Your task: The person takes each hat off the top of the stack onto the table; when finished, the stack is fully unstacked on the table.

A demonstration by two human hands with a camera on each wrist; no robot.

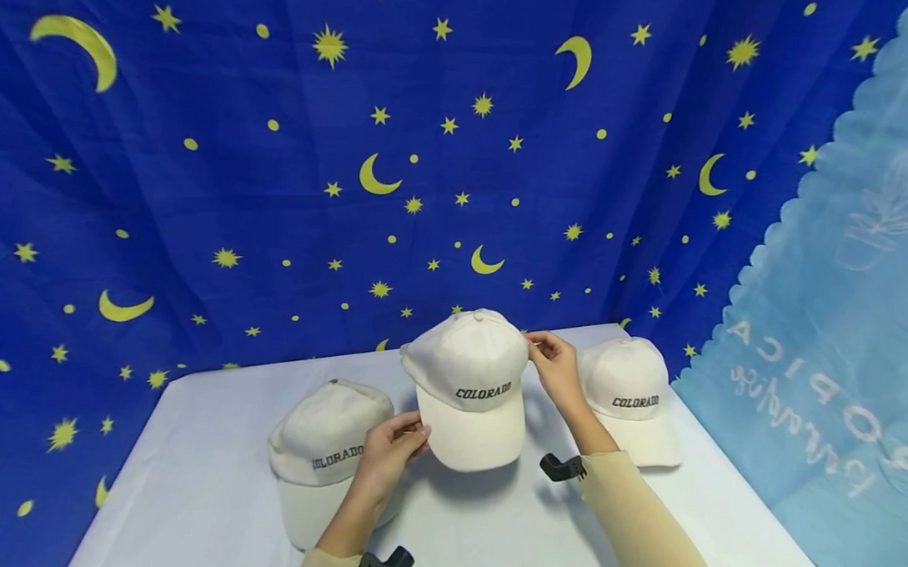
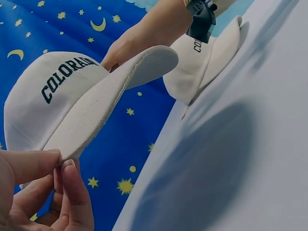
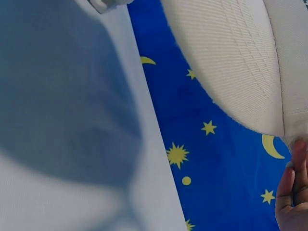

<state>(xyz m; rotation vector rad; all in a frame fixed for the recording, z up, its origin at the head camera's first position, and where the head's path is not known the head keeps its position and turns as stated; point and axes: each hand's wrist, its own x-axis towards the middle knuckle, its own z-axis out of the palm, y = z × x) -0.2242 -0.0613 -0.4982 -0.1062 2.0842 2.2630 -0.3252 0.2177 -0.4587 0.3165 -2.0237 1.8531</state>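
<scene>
A white baseball cap (image 1: 476, 355) with dark COLORADO lettering is held up off the table, its brim toward me and its shadow below. My left hand (image 1: 390, 455) pinches the left corner of the brim between thumb and fingers, plain in the left wrist view, where the cap (image 2: 72, 103) shows side-on. At the other side, my right hand (image 1: 559, 369) grips the lower edge of the crown. In the right wrist view, the fingertips of the right hand (image 3: 293, 192) meet the cap's edge, partly cut off by the frame.
Two matching caps rest on the white-covered table (image 1: 216, 425): one cap (image 1: 329, 429) at the left, partly behind my left arm, and another cap (image 1: 627, 377) at the right. A blue star-and-moon curtain (image 1: 277, 185) hangs behind; a light-blue cloth (image 1: 835, 330) hangs at the right.
</scene>
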